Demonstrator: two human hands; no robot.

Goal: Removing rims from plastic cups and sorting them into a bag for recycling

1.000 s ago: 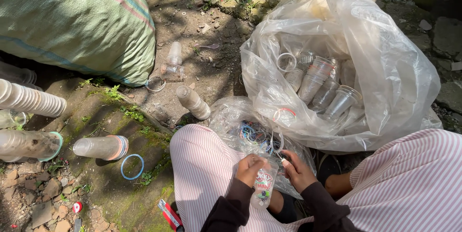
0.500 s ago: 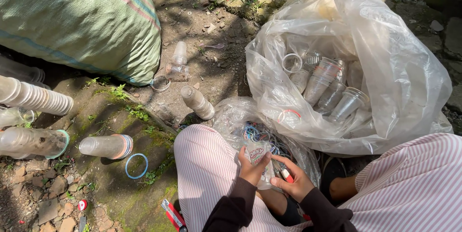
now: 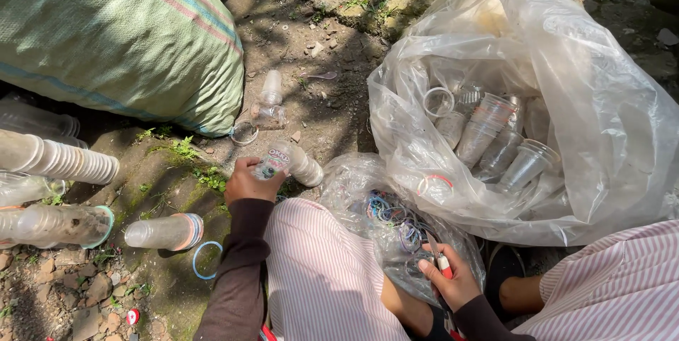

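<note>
My left hand [image 3: 247,180] reaches out over the ground and grips a clear plastic cup [image 3: 274,160], pressing it against a short stack of cups [image 3: 303,165] that lies on its side. My right hand [image 3: 449,281] stays near my lap and holds a small red-handled cutter [image 3: 440,259] beside a small clear bag of coloured plastic rings [image 3: 392,221]. I sit with striped trousers [image 3: 318,277] on both legs.
A big clear bag of used plastic cups [image 3: 495,136] stands at the right. A green woven sack [image 3: 120,37] lies at the upper left. Stacks of cups [image 3: 64,159] lie at the left, with a loose blue ring [image 3: 205,259] and a lone cup [image 3: 270,90] on the dirt.
My left hand has left my lap and carried the cup out to the stack on the ground. My right hand stays by the ring bag with the cutter.
</note>
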